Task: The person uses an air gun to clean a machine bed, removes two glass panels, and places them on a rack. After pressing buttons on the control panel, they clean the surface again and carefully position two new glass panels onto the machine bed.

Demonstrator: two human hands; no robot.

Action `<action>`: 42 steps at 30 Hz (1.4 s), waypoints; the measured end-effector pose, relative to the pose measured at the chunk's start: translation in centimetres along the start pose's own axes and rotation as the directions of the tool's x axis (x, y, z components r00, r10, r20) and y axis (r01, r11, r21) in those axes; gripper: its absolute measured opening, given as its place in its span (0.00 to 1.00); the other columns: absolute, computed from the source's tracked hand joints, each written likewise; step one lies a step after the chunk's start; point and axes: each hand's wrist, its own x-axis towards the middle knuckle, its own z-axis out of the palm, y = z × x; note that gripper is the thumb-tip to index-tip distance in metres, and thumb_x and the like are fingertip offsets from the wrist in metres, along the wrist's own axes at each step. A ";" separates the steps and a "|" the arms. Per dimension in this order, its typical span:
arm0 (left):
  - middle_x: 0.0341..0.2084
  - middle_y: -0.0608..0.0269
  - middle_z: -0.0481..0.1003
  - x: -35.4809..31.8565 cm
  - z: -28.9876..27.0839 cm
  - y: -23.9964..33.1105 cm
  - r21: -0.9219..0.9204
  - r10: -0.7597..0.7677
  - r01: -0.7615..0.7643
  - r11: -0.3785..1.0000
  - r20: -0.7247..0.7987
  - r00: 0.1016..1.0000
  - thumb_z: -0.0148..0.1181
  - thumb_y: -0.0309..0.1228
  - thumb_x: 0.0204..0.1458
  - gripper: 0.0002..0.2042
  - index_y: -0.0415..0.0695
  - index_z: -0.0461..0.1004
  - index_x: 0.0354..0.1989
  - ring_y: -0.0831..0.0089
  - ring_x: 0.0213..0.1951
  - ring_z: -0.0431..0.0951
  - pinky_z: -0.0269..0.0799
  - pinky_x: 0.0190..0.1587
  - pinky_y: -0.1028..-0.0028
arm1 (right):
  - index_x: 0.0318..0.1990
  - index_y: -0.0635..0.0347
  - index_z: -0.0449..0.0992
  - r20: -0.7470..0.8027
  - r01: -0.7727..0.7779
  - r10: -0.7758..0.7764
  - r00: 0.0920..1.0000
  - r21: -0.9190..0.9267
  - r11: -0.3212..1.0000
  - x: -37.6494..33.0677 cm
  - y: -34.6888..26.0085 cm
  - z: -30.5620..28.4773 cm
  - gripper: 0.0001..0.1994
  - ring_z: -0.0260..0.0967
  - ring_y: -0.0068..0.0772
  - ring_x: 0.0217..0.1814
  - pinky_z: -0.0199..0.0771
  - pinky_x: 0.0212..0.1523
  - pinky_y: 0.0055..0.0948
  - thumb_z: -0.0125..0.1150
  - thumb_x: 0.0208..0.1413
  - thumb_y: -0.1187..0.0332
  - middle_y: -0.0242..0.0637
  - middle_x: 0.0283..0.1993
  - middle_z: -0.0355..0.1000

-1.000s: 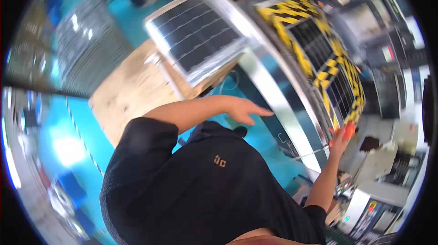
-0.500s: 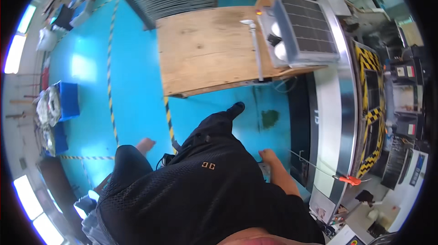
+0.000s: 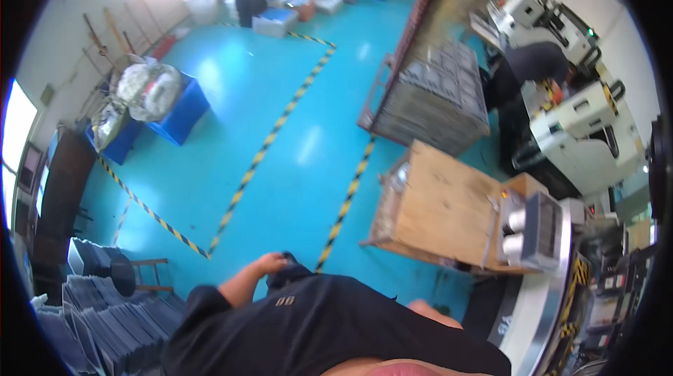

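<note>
My left hand (image 3: 270,262) hangs in front of my body, next to the dark cloth of my trousers. Its fingers are small and smeared, so whether they hold anything does not show. Most of my right hand (image 3: 423,308) is hidden behind my black shirt (image 3: 336,323); only a blurred part of it and the forearm come out at the right side. Ahead on the right stands a wooden workbench (image 3: 443,201), out of reach of both hands. On its right end sit white rolls (image 3: 515,220) and a grey panelled box (image 3: 541,230).
Stacked grey trays (image 3: 442,106) stand beyond the workbench. A person (image 3: 531,64) bends at white machines (image 3: 578,124) at the far right. Blue bins (image 3: 179,110) with bagged material line the left wall. Piled grey sheets (image 3: 123,323) stand near left. Striped tape (image 3: 270,145) marks the blue floor.
My view has swung to the left and up. The workbench now lies farther right, and the left wall, bins and grey sheets show more. My left hand has come up beside my trousers.
</note>
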 end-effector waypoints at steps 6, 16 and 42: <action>0.45 0.57 0.75 -11.0 -21.1 -10.4 -0.486 -0.296 0.152 0.861 -0.234 0.926 0.60 0.42 0.54 0.25 0.43 0.69 0.59 0.66 0.43 0.76 0.74 0.39 0.68 | 0.25 0.59 0.81 0.610 0.890 -0.669 0.425 -0.147 0.431 0.8 -40.1 7.0 0.12 0.75 0.35 0.27 0.76 0.27 0.41 0.54 0.53 0.64 0.42 0.27 0.77; 0.33 0.59 0.76 -19.7 -33.1 -34.1 -0.894 -0.752 0.006 0.448 -0.372 0.544 0.56 0.35 0.53 0.20 0.40 0.72 0.54 0.70 0.28 0.75 0.70 0.23 0.70 | 0.35 0.59 0.80 0.470 0.549 -0.348 0.811 -0.818 0.175 7.5 -98.8 12.2 0.19 0.75 0.41 0.37 0.76 0.36 0.45 0.61 0.53 0.50 0.43 0.37 0.77; 0.48 0.53 0.76 -44.9 -96.8 -81.1 -0.786 -0.875 -0.524 0.328 -0.462 0.146 0.57 0.32 0.55 0.20 0.35 0.70 0.55 0.66 0.50 0.75 0.70 0.52 0.68 | 0.36 0.63 0.80 0.843 0.670 -0.199 0.500 -0.522 -0.529 -15.8 -178.3 81.2 0.17 0.76 0.38 0.32 0.76 0.35 0.43 0.59 0.55 0.55 0.41 0.30 0.78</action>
